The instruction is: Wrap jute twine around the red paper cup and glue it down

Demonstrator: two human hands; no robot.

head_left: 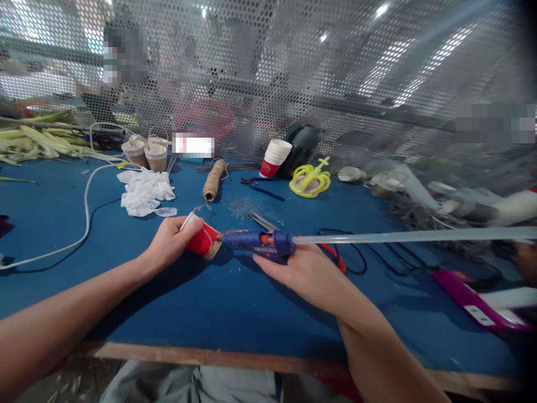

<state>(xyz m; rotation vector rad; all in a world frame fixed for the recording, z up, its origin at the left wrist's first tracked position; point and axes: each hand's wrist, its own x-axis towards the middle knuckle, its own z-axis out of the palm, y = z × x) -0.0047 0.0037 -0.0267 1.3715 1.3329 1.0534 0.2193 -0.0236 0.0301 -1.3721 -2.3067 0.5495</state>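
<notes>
My left hand (174, 238) is closed round a red paper cup (203, 240), which lies on its side with twine wrapped near its base. In my right hand (300, 271) is a blue glue gun (255, 242), a long clear glue stick (398, 237) jutting from its back to the right. The gun's nozzle touches or nearly touches the twine-wrapped end of the cup. A strand of twine runs from the cup towards a twine roll (213, 180) behind it. Scissors (263, 220) lie just beyond the gun.
White gloves (146, 191), pliers (264, 189), stacked paper cups (276, 158) and a yellow crown-shaped piece (309, 179) lie further back on the blue table (201, 319). A white cable (87, 207) curves at left; a purple power strip (478, 302) and black cables sit at right.
</notes>
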